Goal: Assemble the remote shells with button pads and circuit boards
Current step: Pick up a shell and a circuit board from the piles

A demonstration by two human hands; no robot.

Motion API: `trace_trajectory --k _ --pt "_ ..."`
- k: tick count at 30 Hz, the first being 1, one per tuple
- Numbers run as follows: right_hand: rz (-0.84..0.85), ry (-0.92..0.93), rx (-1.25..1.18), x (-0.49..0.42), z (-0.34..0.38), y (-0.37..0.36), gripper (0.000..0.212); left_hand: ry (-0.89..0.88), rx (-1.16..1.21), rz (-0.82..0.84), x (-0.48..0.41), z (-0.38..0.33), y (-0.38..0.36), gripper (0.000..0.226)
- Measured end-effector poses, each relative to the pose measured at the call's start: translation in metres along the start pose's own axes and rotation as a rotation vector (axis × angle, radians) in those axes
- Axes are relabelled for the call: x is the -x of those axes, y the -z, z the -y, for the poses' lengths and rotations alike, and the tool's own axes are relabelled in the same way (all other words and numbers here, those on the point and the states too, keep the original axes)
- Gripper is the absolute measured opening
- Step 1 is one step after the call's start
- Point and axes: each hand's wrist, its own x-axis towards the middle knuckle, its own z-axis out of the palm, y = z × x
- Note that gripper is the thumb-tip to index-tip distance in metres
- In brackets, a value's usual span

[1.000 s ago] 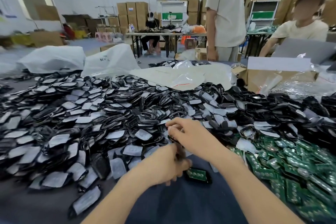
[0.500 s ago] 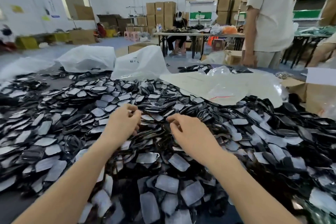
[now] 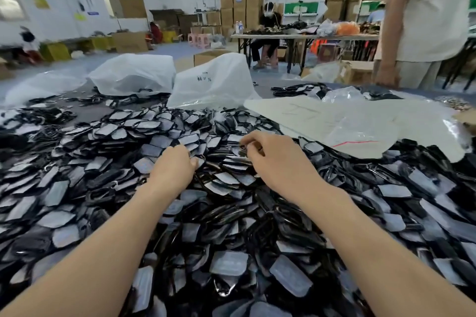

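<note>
Head view showed glossy black remote shells (image 3: 226, 262), many under pale film, heaped over the tabletop (image 3: 85, 112), the left hand (image 3: 175, 170) curled onto them with its grip unclear, the right hand (image 3: 278, 162) pinching a dark shell (image 3: 246, 152), and unreadable handwriting on a white bag (image 3: 206, 80).
</note>
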Motion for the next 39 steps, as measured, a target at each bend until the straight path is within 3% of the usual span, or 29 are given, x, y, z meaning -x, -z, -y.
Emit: trace_trajectory --k 12,23,26,29,33,39 --pt "-0.02 -0.043 -0.06 0.019 -0.012 0.01 0.036 0.069 0.021 0.109 0.01 -0.014 0.014 0.031" --pt "-0.171 -0.125 -0.308 0.067 -0.044 0.081 0.037 0.072 0.117 -0.116 0.03 -0.02 0.029 0.014" --pt "-0.189 -0.218 -0.358 0.09 -0.059 0.104 0.032 -0.05 0.333 -0.197 0.051 -0.058 0.046 0.016" --pt "-0.186 -0.279 -0.375 0.12 -0.074 0.122 0.023 -0.241 0.736 0.003 0.096 -0.131 0.042 0.006" --pt "-0.172 -0.322 -0.636 0.168 -0.095 0.132 0.015 -0.467 0.84 0.275 0.168 -0.217 0.003 0.006" --pt "-0.255 -0.344 -0.849 0.245 -0.127 0.139 0.024 -0.543 0.857 0.282 0.233 -0.26 -0.053 0.012"
